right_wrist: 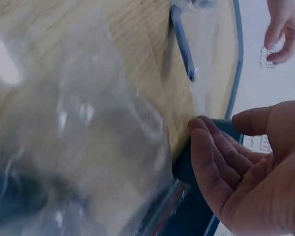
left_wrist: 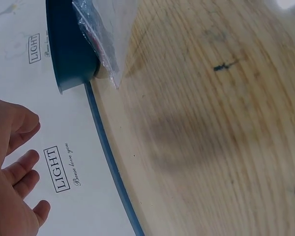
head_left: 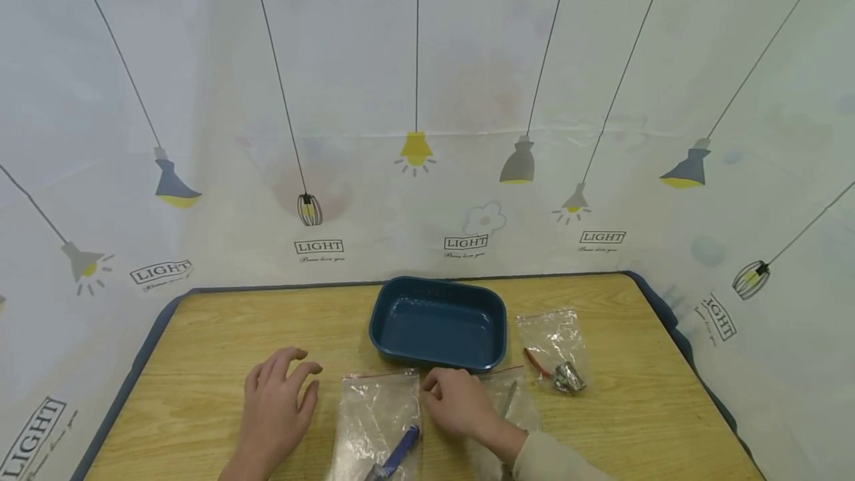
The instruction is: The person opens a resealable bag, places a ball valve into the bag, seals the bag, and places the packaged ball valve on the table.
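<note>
My left hand [head_left: 277,403] hovers over the left side of the table, its fingers bent loosely and holding nothing. Just right of it lies a clear zip bag [head_left: 370,407] with a blue-handled tool [head_left: 404,447] inside. My right hand [head_left: 457,399] is between this bag and a second clear zip bag [head_left: 524,396], partly covering the second one, which contains a thin greenish tool. In the right wrist view, thumb and fingers [right_wrist: 211,172] stand apart with nothing between them. The second bag's red-striped seal [right_wrist: 167,206] runs close to these fingers.
A dark blue rectangular tray [head_left: 437,325] stands at the back middle of the wooden table [head_left: 641,392]. To its right lies a third zip bag [head_left: 551,329] with a red-handled tool [head_left: 536,362] and a silvery item [head_left: 568,377]. Printed white sheeting [head_left: 374,206] rises behind the table.
</note>
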Motion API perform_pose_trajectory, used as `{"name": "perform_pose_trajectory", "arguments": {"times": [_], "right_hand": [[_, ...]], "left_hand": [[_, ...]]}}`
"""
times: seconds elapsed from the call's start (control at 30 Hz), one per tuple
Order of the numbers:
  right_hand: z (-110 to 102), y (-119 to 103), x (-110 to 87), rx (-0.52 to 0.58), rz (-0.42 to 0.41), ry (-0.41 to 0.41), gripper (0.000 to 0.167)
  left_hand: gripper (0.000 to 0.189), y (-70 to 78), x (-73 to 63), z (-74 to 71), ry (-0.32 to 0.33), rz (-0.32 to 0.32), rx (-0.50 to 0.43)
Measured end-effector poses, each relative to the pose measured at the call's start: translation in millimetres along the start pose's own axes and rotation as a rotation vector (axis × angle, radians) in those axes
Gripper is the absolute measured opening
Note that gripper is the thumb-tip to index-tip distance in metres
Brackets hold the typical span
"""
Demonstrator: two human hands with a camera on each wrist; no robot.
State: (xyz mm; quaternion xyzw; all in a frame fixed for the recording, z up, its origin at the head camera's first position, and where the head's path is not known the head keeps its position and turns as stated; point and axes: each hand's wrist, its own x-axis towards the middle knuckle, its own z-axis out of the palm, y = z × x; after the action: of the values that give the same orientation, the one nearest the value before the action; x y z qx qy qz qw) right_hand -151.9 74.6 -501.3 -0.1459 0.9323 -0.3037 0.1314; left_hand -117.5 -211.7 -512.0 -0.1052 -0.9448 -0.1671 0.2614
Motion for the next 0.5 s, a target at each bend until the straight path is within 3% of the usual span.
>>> {"name": "perform_pose_trajectory", "arguments": {"times": [0.13,0.33,0.5], "right_hand": [[-14.2,6.8,-6.7,0.006,-0.046,-0.016,0.017],[-35.1,21.9,-9.8,-0.076,-0.215,-0.085,0.020],[-44.8,33.5,-14.3,-0.258,-0.348,0.053,0.027]], "left_hand": [[0.016,-1.5,-1.0,0.0,-0.025,-0.014,0.005],[0.015,-5.7,-5.1,-0.4,-0.056,-0.034,0.037],[0.019,-13.5,-9.7,1.3,-0.071,-0.037,0.068]]}}
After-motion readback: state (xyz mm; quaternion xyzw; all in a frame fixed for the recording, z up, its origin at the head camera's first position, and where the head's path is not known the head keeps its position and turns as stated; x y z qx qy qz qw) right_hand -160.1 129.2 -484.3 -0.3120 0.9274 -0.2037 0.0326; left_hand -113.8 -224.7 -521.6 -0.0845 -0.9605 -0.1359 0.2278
